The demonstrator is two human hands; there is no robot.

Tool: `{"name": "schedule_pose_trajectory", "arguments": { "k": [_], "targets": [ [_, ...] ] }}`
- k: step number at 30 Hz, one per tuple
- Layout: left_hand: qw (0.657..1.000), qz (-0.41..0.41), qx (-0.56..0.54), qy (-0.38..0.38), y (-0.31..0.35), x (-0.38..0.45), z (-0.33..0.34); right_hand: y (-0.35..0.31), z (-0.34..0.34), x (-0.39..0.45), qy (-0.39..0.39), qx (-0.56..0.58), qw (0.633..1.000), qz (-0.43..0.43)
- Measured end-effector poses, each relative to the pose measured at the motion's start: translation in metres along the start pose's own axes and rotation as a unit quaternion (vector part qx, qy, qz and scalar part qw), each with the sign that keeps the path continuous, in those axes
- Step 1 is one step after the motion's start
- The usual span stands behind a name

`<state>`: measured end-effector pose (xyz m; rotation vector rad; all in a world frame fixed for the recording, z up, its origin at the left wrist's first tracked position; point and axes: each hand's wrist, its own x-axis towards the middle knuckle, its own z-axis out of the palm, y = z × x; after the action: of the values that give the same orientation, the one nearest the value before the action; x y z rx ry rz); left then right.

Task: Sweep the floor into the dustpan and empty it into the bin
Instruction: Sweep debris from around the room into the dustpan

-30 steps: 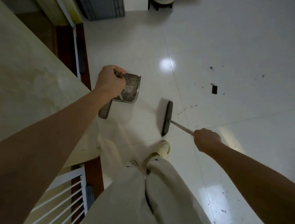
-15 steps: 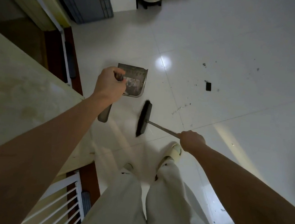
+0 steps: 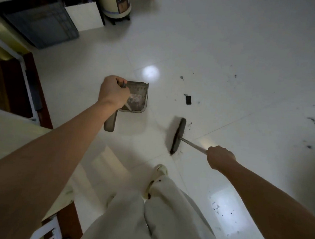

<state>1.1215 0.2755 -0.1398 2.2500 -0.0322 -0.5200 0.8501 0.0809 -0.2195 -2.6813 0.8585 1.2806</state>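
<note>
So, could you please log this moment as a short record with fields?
left hand: grips the handle of the grey plastic dustpan
dustpan contents: pale debris inside
right hand: grips the metal handle of the dark flat broom
broom head: on the white tiled floor, apart from the dustpan
floor: dark specks, small black rectangular scrap

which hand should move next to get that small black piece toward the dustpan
Right. The right hand grips the broom, whose head sits near the black piece. The left hand only holds the dustpan.
</note>
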Motion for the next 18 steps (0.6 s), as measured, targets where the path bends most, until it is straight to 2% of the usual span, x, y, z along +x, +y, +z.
{"name": "schedule_pose_trajectory", "arguments": {
  "k": [4,9,12,18],
  "targets": [
    [1.0,0.014,-0.006,-0.022,0.025,0.007,0.021,0.015,-0.007,0.003,0.014,0.023,0.999,-0.034],
    [0.999,0.012,-0.024,-0.046,0.04,0.012,0.04,-0.024,-0.012,0.037,-0.004,0.054,0.996,-0.077],
    [0.998,0.014,-0.027,-0.046,0.036,0.02,0.048,-0.029,-0.009,0.048,-0.021,0.057,0.996,-0.06],
    [0.999,-0.01,-0.048,-0.016,0.043,0.033,0.055,0.033,0.002,0.048,-0.014,0.056,0.998,0.014]
  ]
}}
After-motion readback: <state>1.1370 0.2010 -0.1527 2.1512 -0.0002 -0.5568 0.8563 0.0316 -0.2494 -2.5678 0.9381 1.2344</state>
